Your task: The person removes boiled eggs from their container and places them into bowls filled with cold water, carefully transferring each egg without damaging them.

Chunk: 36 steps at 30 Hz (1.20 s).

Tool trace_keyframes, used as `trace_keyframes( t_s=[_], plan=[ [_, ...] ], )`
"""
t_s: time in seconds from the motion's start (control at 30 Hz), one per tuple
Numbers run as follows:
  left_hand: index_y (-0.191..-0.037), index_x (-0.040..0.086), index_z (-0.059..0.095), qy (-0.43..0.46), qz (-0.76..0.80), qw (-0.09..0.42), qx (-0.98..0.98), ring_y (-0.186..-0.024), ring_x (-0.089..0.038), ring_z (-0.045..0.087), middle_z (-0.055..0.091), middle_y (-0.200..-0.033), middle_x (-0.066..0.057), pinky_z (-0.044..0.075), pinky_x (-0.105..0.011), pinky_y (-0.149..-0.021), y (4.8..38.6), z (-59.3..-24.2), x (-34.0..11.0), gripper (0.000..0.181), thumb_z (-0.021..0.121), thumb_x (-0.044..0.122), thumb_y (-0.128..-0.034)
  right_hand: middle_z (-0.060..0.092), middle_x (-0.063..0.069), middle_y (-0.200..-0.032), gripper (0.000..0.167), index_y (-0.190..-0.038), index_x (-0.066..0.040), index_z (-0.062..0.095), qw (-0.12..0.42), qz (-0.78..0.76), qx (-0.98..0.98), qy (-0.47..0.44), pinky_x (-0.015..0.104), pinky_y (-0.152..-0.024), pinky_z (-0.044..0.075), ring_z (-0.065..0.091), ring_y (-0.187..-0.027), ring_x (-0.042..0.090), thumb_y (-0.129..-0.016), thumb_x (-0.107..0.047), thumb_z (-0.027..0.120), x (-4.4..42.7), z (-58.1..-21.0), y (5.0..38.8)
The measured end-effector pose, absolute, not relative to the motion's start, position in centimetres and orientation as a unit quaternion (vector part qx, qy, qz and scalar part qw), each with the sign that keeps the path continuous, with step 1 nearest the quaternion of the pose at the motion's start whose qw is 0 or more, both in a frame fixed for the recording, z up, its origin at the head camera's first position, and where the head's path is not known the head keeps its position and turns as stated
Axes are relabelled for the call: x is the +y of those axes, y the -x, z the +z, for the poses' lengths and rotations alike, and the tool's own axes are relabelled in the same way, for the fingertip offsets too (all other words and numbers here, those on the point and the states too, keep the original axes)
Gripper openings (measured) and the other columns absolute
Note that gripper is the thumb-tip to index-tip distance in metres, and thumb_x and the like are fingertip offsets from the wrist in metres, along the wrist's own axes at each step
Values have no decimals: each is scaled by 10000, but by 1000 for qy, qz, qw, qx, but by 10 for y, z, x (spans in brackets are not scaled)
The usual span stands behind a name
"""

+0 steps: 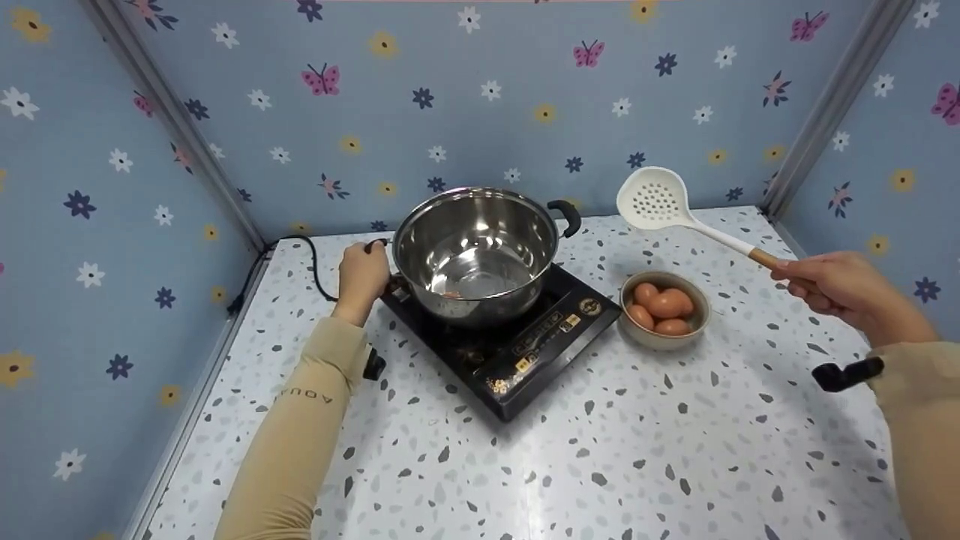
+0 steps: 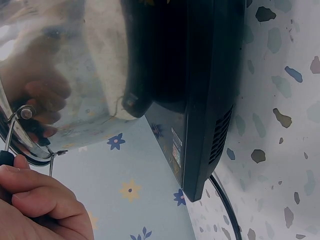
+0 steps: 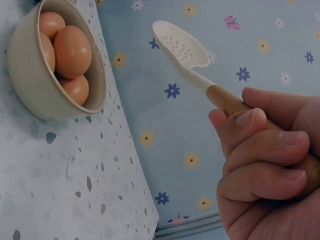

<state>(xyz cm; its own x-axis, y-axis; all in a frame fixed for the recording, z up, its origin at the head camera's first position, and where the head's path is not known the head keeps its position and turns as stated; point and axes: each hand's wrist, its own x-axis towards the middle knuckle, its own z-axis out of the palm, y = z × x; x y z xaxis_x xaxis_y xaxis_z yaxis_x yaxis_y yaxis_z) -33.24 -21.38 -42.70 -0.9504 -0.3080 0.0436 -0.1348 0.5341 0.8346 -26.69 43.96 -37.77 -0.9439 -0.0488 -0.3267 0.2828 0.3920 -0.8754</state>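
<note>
A shiny steel pot (image 1: 480,300) stands on a black induction cooktop (image 1: 502,367). My left hand (image 1: 363,276) grips the pot's left black handle; in the left wrist view the fingers (image 2: 45,195) curl round it beside the pot's wall (image 2: 95,60). My right hand (image 1: 847,289) holds a white slotted skimmer (image 1: 654,199) by its wooden handle, its head raised above the table behind the bowl. The right wrist view shows the fingers (image 3: 265,165) wrapped round that handle. A beige bowl (image 1: 660,341) with several brown eggs (image 1: 667,304) sits right of the cooktop.
The pot's other black handle (image 1: 566,217) sticks out at the back right. A black power cord (image 1: 313,262) runs along the table's left back edge. Flower-patterned panels (image 1: 480,97) enclose the speckled white tabletop (image 1: 600,450) at the back and sides.
</note>
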Motion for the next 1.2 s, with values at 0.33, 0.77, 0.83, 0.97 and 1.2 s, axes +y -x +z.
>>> trace_keyframes(
  t_s=[0.33, 0.77, 0.83, 0.97, 1.2],
  plan=[
    [-843, 130, 430, -122, -469, 92, -870, -579, -180, 401, 417, -702, -32, 405, -337, -607, 332, -425, -214, 357, 387, 273, -1167, 588, -86, -640, 361, -887, -310, 826, 114, -572, 812, -38, 384, -527, 189, 350, -465, 58, -1145, -266, 577, 400, -362, 261],
    [-857, 121, 452, -126, -468, 91, -870, -642, -212, 431, 440, -752, -57, 403, -350, -649, 331, -425, -214, 353, 384, 283, -1163, 569, -78, -644, 320, -902, -294, 832, 102, -558, 823, -4, 334, -465, 247, 380, -447, 30, -1132, -274, 610, 363, -344, 260],
    [-876, 113, 469, -127, -472, 88, -868, -642, -211, 433, 443, -755, -58, 405, -351, -650, 331, -425, -214, 344, 389, 283, -1165, 572, -74, -640, 325, -898, -296, 833, 103, -558, 823, 0, 317, -457, 261, 382, -444, 28, -1131, -258, 610, 359, -342, 261],
    [-893, 107, 480, -127, -472, 89, -868, -645, -207, 437, 447, -768, -60, 407, -348, -651, 331, -425, -213, 336, 390, 284, -1164, 587, -68, -640, 333, -895, -301, 836, 105, -553, 827, 8, 290, -446, 278, 379, -443, 35, -1130, -237, 609, 351, -338, 262],
    [-868, 118, 446, -122, -471, 96, -868, -653, -214, 424, 435, -771, -67, 400, -355, -655, 330, -425, -213, 341, 383, 277, -1163, 587, -61, -636, 312, -898, -297, 827, 108, -530, 841, 24, 260, -429, 307, 372, -431, 40, -1121, -223, 621, 340, -335, 268]
  ],
)
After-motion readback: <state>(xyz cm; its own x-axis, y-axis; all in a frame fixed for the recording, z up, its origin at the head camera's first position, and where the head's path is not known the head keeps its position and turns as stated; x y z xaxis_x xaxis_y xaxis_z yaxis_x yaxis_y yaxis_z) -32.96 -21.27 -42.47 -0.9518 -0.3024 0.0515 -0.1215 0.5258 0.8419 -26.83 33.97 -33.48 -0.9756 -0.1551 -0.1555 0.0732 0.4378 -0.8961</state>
